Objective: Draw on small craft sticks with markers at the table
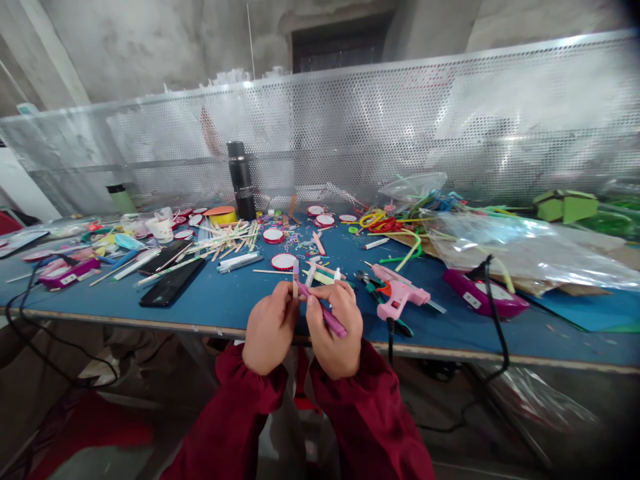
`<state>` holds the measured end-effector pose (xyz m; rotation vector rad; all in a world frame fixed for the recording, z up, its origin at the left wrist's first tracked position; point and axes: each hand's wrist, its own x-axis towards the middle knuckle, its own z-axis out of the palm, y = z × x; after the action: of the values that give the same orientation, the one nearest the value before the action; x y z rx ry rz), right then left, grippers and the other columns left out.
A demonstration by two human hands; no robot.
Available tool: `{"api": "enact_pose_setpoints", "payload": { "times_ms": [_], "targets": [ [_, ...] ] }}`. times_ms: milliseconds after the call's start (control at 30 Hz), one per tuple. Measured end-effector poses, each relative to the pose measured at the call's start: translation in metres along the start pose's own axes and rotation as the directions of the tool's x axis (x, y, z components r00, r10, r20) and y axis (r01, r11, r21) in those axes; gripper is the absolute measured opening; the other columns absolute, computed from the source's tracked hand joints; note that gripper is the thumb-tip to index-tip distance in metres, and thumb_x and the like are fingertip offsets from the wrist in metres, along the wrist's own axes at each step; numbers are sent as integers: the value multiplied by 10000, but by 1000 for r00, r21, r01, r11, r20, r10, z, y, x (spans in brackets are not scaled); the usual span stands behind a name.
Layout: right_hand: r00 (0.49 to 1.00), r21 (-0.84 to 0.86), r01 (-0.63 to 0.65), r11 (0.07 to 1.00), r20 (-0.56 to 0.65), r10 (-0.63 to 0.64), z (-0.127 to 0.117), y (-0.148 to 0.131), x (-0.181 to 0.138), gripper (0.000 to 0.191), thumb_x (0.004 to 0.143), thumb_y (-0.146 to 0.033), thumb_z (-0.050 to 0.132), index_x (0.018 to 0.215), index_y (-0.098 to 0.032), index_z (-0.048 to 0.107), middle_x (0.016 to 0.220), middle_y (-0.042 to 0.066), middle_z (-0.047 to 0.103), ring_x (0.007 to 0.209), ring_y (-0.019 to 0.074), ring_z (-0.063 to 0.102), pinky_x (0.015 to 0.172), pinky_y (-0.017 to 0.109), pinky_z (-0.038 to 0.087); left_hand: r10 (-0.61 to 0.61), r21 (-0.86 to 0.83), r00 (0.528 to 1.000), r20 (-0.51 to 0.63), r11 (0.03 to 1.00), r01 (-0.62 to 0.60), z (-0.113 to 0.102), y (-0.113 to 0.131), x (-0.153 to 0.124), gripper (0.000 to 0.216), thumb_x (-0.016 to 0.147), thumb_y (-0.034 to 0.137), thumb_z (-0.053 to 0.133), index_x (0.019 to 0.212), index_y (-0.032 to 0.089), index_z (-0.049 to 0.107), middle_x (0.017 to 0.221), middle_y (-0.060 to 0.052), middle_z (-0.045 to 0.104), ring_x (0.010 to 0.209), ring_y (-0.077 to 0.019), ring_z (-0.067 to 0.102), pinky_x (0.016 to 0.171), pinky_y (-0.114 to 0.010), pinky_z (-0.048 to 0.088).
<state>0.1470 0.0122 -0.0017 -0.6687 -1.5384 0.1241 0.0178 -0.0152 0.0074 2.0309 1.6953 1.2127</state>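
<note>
Both hands meet at the surface's near edge, left hand [271,328] pinching an upright craft stick [295,285], right hand [336,329] gripping a purple marker [327,315].

A steady stick and light tip pressure look wise; pink glue gun [397,293] lies at 2 o'clock, black flask [241,180] beyond at 11.

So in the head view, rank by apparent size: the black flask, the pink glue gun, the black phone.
1. Flat black phone.
2. Pink glue gun, close behind.
3. Tall black flask, though it stands farther away, so unsure.
</note>
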Motion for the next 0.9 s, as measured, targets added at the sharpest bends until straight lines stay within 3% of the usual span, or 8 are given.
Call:
{"api": "enact_pose_setpoints", "payload": {
  "times_ms": [533,900],
  "targets": [
    [1000,-42,-9,999,-17,8,1,0,1,106,918,-165,564,873,-246,615,809,-1,705,791,198,649,886,410,483,-1,20,1000,21,1000,1,-1,-2,0,188,1046,313,409,1121,245,568,944,-39,741,889,-212,702,779,-291,469],
    [966,39,-256,966,-9,257,1,-2,8,110,902,-214,579,812,-219,643,790,9,676,792,192,636,765,327,482,8,-48,1000,18,999,-7,-1,-1,2,181,1051,329,421,1010,235,570,784,1,665,725,-182,612,695,-275,414]
  ]
}}
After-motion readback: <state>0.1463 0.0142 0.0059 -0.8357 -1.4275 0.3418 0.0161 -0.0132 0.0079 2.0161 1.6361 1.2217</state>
